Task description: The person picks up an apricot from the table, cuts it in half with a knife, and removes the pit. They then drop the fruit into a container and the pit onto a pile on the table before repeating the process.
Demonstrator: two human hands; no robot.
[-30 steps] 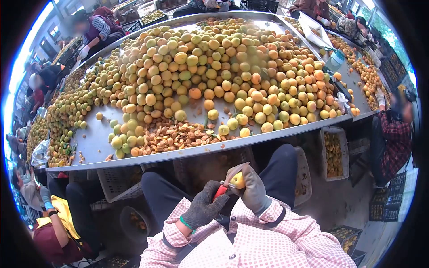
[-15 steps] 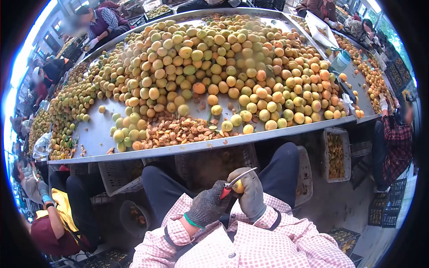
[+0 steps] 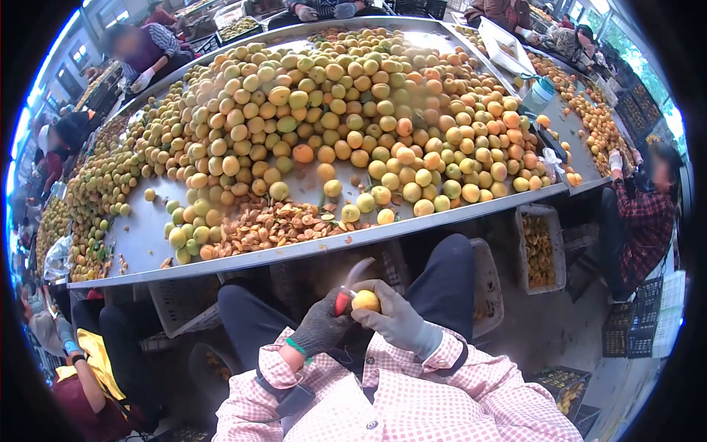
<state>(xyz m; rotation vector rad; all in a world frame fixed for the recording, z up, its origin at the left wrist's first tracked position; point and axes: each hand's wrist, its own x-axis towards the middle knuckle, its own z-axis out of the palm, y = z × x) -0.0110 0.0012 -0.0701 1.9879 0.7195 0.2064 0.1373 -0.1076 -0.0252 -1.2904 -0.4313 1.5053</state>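
Observation:
My left hand (image 3: 324, 324), in a dark knitted glove, is closed around the red handle of a knife (image 3: 342, 301). The curved blade points up and slightly right, apart from the fruit. In my right hand (image 3: 398, 323), gloved in grey, a yellow apricot (image 3: 366, 300) is gripped between thumb and fingers. Both hands are close together above my lap. Beyond them, a large heap of apricots (image 3: 294, 110) covers much of the metal table (image 3: 147, 239). A pile of brown apricot pits (image 3: 272, 227) lies near its front edge.
Under the table stand a white crate (image 3: 177, 302) and a tub (image 3: 486, 291). A crate of split fruit (image 3: 541, 250) is to the right. A bottle (image 3: 539, 96) stands on the table's right side. Several people work around, including one in a plaid shirt (image 3: 644, 221).
The knife blade has swung from lying across the apricot to pointing upward, clear of it. My right hand has turned, exposing more of the fruit. The whole view has shifted slightly.

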